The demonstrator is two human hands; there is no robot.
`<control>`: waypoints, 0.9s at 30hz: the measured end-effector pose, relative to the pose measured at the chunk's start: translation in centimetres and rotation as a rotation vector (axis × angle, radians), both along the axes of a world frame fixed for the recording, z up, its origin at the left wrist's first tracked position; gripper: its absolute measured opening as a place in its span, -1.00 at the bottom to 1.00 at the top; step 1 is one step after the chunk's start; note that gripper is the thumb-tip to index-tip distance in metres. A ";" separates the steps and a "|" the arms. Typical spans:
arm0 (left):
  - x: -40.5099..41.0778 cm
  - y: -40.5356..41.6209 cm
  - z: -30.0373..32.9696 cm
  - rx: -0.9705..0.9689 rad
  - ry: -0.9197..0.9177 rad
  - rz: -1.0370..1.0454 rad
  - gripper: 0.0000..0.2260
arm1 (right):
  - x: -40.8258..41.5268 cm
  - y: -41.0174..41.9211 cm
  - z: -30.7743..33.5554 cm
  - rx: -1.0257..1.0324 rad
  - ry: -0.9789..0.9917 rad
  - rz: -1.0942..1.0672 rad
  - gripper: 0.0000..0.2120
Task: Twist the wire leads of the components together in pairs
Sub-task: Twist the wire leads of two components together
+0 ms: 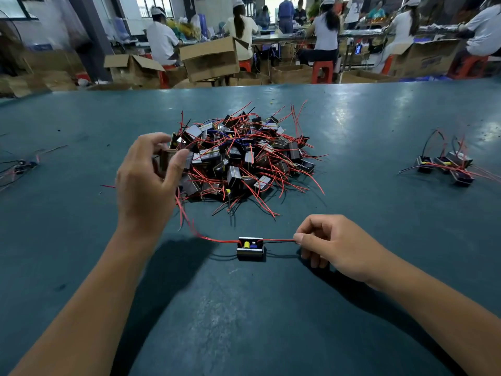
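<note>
Your right hand (336, 245), low and right of centre in the frame, pinches the ends of a red and a black wire lead (279, 240) between thumb and forefinger, the other fingers curled under against the bench. Those leads run left, straight and level, to a small black box-shaped component with a yellow part and a blue part showing in its open top (250, 247), which sits on the dark teal bench (271, 321) just below the middle of the frame. From the component's other side a second red lead (206, 238) curves left and upward toward your left hand.

Your left hand (147, 175), left of centre, is raised over the near-left edge of the heap with its fingers curled around another dark boxy component (166, 158); motion blur there hides how firmly it is held.

Just beyond both hands, at the centre of the frame, lies a large loose heap of the same black components tangled in red, black and a few blue wires (244, 158). At the right edge of the frame a small group of components with red and black leads standing up (447, 166) rests well apart from the heap. At the left edge a few more wired parts (21, 166) lie blurred.

Across the top of the frame, people in white caps (162, 39) sit on red stools among open brown cardboard boxes (208, 59).
</note>
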State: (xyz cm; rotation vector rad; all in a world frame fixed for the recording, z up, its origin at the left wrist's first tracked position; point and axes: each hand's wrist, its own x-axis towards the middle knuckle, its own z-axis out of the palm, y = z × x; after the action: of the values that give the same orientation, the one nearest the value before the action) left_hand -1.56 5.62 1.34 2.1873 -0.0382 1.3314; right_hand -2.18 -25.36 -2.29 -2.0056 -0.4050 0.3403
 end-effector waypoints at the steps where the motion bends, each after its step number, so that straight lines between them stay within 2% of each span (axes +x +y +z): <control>1: -0.4 -1.1 0.2 0.053 -0.028 -0.066 -0.75 | 0.0 0.0 0.0 0.006 -0.003 0.002 -0.86; 5: -2.0 -6.1 -0.3 0.251 0.018 -0.390 -0.72 | 0.2 -0.1 0.1 0.074 -0.055 -0.023 -0.84; 7: -2.5 -8.0 -0.8 0.273 0.073 -0.516 -0.72 | 0.1 -0.2 0.1 0.009 -0.263 -0.070 -0.85; 9: -2.9 -9.4 -1.1 0.193 0.126 -0.641 -0.76 | 0.0 -0.3 0.6 -0.036 -0.484 -0.115 -0.88; 10: -3.0 -9.8 -1.2 0.165 0.138 -0.687 -0.77 | 0.0 -0.3 0.8 -0.009 -0.528 -0.117 -0.85; 11: -3.0 -10.2 -1.3 0.163 0.144 -0.710 -0.77 | -0.1 -0.2 1.0 0.056 -0.514 -0.100 -0.79; 14: -3.0 -10.5 -1.6 0.236 0.182 -0.723 -0.72 | -0.6 0.3 1.6 0.374 -0.247 -0.032 -0.69; 16: -3.0 -10.8 -1.8 0.285 0.192 -0.711 -0.71 | -0.9 0.6 1.9 0.485 -0.121 -0.033 -0.66; 21: -3.3 -11.6 -2.1 0.322 0.157 -0.721 -0.75 | -1.1 1.0 2.0 0.568 0.102 -0.095 -0.68; 27: -3.4 -11.7 -2.2 0.338 0.181 -0.701 -0.75 | -1.0 0.8 2.1 0.624 0.162 -0.129 -0.71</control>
State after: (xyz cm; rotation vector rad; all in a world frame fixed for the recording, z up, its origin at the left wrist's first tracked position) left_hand -4.97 -6.11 -0.88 2.2293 -0.9265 0.7604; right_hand -3.21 -24.53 -0.18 -1.3754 -0.2375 0.2529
